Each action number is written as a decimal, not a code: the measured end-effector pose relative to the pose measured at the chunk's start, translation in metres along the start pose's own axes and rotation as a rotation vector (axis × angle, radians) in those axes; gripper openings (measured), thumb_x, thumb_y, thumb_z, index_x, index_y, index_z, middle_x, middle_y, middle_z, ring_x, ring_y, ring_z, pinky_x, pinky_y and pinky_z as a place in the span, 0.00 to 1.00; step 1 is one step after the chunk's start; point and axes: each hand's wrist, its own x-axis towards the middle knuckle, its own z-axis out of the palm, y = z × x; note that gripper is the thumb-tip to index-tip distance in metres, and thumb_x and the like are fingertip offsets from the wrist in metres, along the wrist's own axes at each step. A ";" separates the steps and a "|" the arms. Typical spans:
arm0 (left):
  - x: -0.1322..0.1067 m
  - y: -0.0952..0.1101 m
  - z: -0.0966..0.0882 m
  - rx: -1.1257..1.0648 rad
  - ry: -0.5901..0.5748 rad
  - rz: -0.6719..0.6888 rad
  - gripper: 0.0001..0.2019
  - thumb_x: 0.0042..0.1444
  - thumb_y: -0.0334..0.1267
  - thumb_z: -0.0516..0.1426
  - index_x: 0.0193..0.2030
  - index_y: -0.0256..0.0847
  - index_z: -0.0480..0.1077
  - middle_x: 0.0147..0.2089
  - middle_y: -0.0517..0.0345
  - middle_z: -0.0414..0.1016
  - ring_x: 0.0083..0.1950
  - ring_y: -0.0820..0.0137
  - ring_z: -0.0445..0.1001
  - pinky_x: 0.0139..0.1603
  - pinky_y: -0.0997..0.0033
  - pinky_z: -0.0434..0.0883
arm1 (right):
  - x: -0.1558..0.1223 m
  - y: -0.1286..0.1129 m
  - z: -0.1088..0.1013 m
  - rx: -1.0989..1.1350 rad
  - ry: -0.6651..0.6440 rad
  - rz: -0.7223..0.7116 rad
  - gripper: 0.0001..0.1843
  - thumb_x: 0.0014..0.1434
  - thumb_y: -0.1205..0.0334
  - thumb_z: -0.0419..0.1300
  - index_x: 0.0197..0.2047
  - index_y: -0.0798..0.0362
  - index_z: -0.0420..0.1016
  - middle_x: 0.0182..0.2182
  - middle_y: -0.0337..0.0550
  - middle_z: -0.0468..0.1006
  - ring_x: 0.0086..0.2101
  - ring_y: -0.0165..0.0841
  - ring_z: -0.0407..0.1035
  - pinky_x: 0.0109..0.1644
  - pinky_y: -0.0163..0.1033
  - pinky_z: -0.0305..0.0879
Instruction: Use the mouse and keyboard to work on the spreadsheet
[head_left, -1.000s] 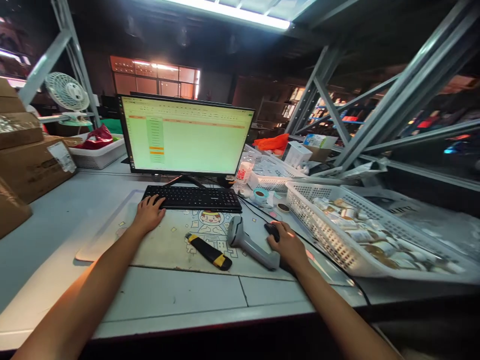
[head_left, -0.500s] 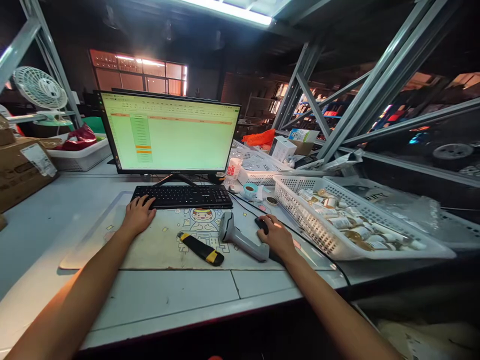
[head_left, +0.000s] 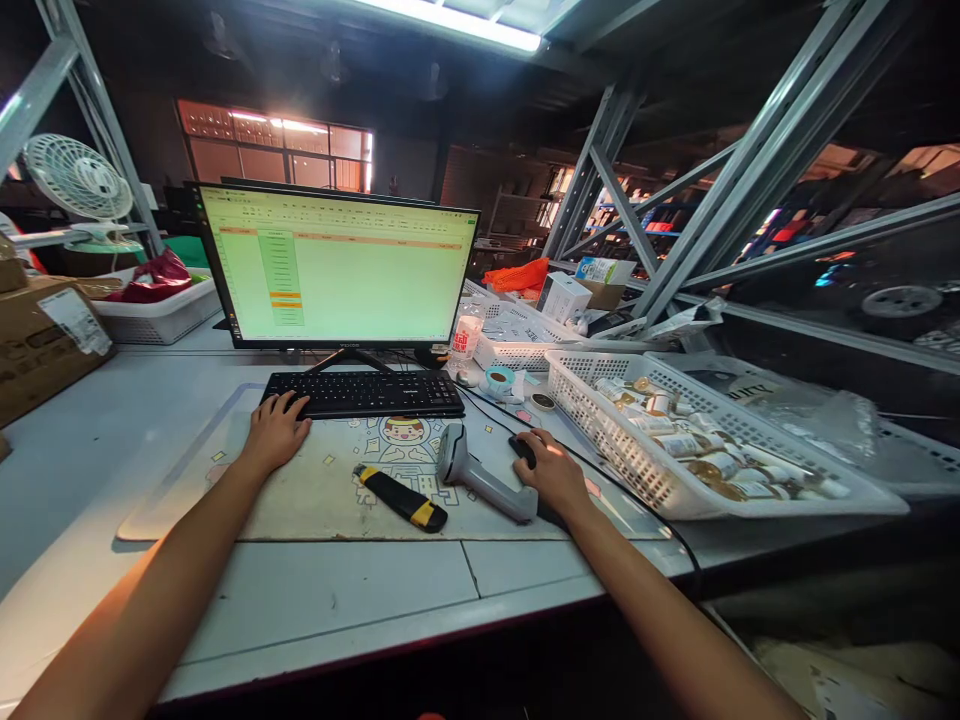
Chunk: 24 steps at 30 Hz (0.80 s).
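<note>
My left hand [head_left: 277,430] rests with fingers spread over the left end of a black keyboard [head_left: 375,393]. My right hand [head_left: 553,468] is curled over a black computer mouse [head_left: 523,450], whose front shows past the fingers. Just left of the mouse lies a grey barcode scanner [head_left: 484,478] on a printed desk mat [head_left: 300,505]. A black and yellow utility knife [head_left: 401,497] lies in front of the scanner. Behind the keyboard stands a monitor [head_left: 345,275] showing a spreadsheet with a selected column and orange rows.
To the right, a white basket [head_left: 611,445] holds many small labelled bottles [head_left: 697,445]. A tape roll [head_left: 499,380] and a plastic cup [head_left: 466,335] stand beside the monitor. At left are a cardboard box [head_left: 45,340], a basket [head_left: 161,315] and a fan [head_left: 79,178].
Both hands stay in place on the keyboard and the mouse. The view shifts very slightly; nothing else visibly moves.
</note>
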 end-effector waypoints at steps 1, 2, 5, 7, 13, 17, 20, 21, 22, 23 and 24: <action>0.000 0.000 0.000 -0.003 0.002 -0.002 0.29 0.76 0.52 0.45 0.80 0.52 0.59 0.80 0.60 0.50 0.79 0.53 0.48 0.76 0.47 0.54 | 0.000 0.000 0.001 0.004 0.005 -0.002 0.22 0.68 0.61 0.56 0.64 0.47 0.73 0.68 0.40 0.64 0.60 0.43 0.68 0.53 0.48 0.70; 0.000 0.001 -0.001 -0.006 0.000 -0.004 0.29 0.76 0.52 0.45 0.80 0.52 0.59 0.80 0.60 0.50 0.78 0.53 0.48 0.76 0.47 0.54 | 0.000 0.001 0.001 0.011 0.010 -0.004 0.22 0.68 0.61 0.56 0.64 0.47 0.74 0.68 0.40 0.64 0.60 0.43 0.68 0.54 0.48 0.70; -0.001 0.003 -0.005 -0.011 -0.011 -0.006 0.29 0.76 0.51 0.46 0.80 0.52 0.59 0.80 0.60 0.50 0.78 0.53 0.48 0.76 0.49 0.53 | 0.001 0.004 0.004 0.039 0.025 -0.015 0.22 0.68 0.61 0.56 0.64 0.47 0.74 0.67 0.40 0.65 0.59 0.43 0.69 0.56 0.48 0.70; -0.002 0.005 -0.008 -0.007 -0.022 -0.015 0.29 0.76 0.51 0.47 0.80 0.52 0.59 0.80 0.61 0.50 0.79 0.54 0.48 0.77 0.49 0.52 | 0.003 0.007 0.007 0.062 0.038 -0.019 0.23 0.68 0.61 0.55 0.64 0.48 0.74 0.67 0.40 0.65 0.60 0.43 0.69 0.60 0.49 0.69; -0.003 0.008 -0.012 -0.014 -0.022 -0.014 0.28 0.76 0.50 0.48 0.80 0.52 0.60 0.80 0.63 0.51 0.78 0.56 0.49 0.77 0.51 0.52 | 0.010 0.017 0.020 0.117 0.056 -0.058 0.31 0.65 0.52 0.47 0.66 0.49 0.74 0.68 0.43 0.64 0.58 0.47 0.71 0.61 0.54 0.70; -0.004 0.009 -0.012 -0.025 -0.015 -0.026 0.28 0.76 0.49 0.49 0.79 0.53 0.60 0.80 0.63 0.51 0.78 0.56 0.50 0.77 0.52 0.52 | 0.015 0.021 0.027 0.117 0.080 -0.076 0.38 0.64 0.43 0.42 0.67 0.50 0.75 0.68 0.44 0.65 0.58 0.48 0.72 0.60 0.54 0.71; -0.005 0.012 -0.015 -0.043 -0.021 -0.031 0.28 0.76 0.49 0.49 0.79 0.53 0.60 0.80 0.63 0.51 0.79 0.55 0.50 0.77 0.53 0.51 | 0.018 0.022 0.027 0.104 0.079 -0.067 0.42 0.63 0.40 0.39 0.67 0.51 0.75 0.68 0.44 0.65 0.57 0.46 0.72 0.58 0.52 0.71; -0.006 0.012 -0.017 -0.049 -0.027 -0.033 0.28 0.76 0.49 0.50 0.79 0.53 0.60 0.80 0.63 0.51 0.79 0.55 0.49 0.78 0.53 0.50 | 0.019 0.022 0.027 0.101 0.084 -0.068 0.43 0.63 0.40 0.37 0.67 0.52 0.75 0.67 0.45 0.65 0.57 0.45 0.73 0.57 0.51 0.71; -0.006 0.013 -0.018 -0.054 -0.035 -0.036 0.28 0.76 0.49 0.50 0.79 0.53 0.60 0.80 0.63 0.51 0.79 0.55 0.49 0.78 0.53 0.50 | 0.020 0.022 0.027 0.098 0.087 -0.074 0.44 0.63 0.39 0.36 0.67 0.53 0.75 0.67 0.45 0.65 0.56 0.45 0.73 0.57 0.50 0.71; -0.006 0.013 -0.019 -0.058 -0.039 -0.038 0.28 0.76 0.48 0.50 0.79 0.53 0.60 0.80 0.63 0.50 0.79 0.55 0.49 0.78 0.54 0.49 | 0.020 0.022 0.027 0.095 0.086 -0.080 0.45 0.63 0.39 0.36 0.67 0.54 0.75 0.67 0.46 0.66 0.57 0.45 0.72 0.57 0.50 0.71; -0.006 0.014 -0.020 -0.062 -0.039 -0.037 0.28 0.76 0.48 0.49 0.80 0.53 0.60 0.80 0.63 0.50 0.79 0.55 0.49 0.78 0.54 0.49 | 0.021 0.022 0.027 0.089 0.081 -0.079 0.46 0.62 0.38 0.35 0.67 0.55 0.75 0.67 0.46 0.66 0.57 0.46 0.72 0.57 0.50 0.71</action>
